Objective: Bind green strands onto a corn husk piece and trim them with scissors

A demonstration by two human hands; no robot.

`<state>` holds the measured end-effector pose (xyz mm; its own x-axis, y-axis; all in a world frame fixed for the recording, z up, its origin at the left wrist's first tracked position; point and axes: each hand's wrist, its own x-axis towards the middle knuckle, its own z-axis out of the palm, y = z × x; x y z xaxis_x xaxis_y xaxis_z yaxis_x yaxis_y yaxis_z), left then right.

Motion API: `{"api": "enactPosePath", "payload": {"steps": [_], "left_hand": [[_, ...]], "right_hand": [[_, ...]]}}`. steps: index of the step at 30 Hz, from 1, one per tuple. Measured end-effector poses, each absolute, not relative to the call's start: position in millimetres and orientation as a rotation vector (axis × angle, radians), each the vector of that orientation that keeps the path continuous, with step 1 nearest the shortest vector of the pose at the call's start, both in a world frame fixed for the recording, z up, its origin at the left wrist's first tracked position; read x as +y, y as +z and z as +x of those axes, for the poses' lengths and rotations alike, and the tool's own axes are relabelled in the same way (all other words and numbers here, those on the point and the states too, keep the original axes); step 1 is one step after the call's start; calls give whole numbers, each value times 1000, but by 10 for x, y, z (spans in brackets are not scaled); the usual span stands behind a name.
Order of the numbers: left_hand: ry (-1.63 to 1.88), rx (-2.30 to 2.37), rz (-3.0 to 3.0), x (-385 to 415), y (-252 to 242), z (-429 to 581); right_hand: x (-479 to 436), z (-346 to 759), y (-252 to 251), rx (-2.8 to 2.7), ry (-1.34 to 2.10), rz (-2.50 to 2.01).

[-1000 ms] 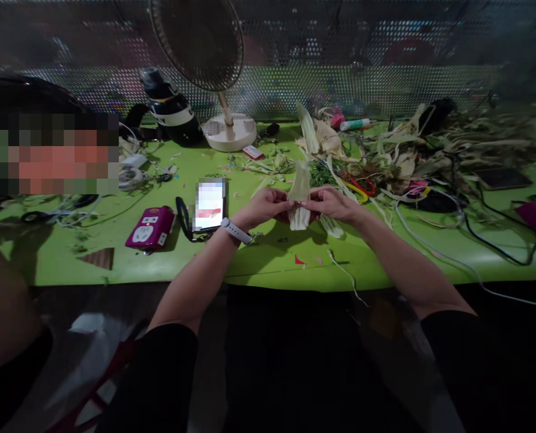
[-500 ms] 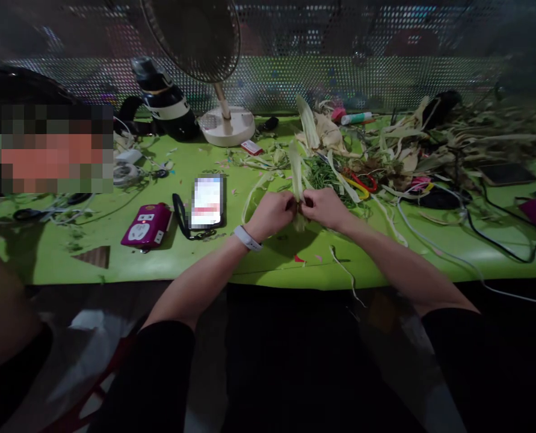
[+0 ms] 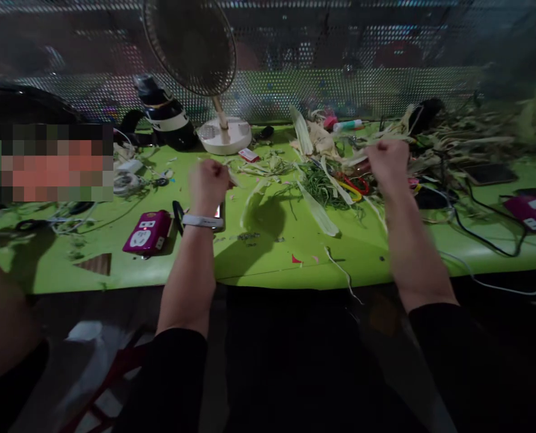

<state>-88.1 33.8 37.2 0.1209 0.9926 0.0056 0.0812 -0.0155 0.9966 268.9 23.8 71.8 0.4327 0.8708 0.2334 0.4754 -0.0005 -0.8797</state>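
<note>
My left hand (image 3: 208, 185), wearing a pale wristband (image 3: 203, 221), is raised over the table and blurred. Its fingers are closed, and a small pale scrap shows at the fingertips. Behind that wrist the phone is mostly hidden. My right hand (image 3: 388, 163) is closed in a fist in front of the heap of dry corn husks (image 3: 470, 135); whatever it holds is hidden. Between the hands a pale green husk strip (image 3: 318, 211) lies on the table, beside shredded green strips (image 3: 322, 183) and scissors with yellow and red handles (image 3: 352, 191).
On the green table (image 3: 258, 264) stand a fan (image 3: 226, 137), a dark bottle (image 3: 171, 123) and a magenta power socket (image 3: 148, 233). A glue stick (image 3: 348, 125) lies at the back. Cables (image 3: 493, 243) run along the right. Another person sits at far left.
My hands, which were together pinching a husk strip, have moved apart, left hand leftward and right hand rightward. The strip now lies on the table.
</note>
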Motion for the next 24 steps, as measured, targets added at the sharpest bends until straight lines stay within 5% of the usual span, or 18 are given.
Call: {"api": "enactPosePath", "payload": {"steps": [3, 13, 24], "left_hand": [[1172, 1285, 1255, 370, 406, -976], [589, 1099, 1042, 50, 280, -231], [627, 1083, 1054, -81, 196, -38]], "right_hand": [[250, 2847, 833, -1041, 715, -1579], [-74, 2016, 517, -1595, 1777, -1277], [-118, 1793, 205, -1522, 1641, -1194]]}}
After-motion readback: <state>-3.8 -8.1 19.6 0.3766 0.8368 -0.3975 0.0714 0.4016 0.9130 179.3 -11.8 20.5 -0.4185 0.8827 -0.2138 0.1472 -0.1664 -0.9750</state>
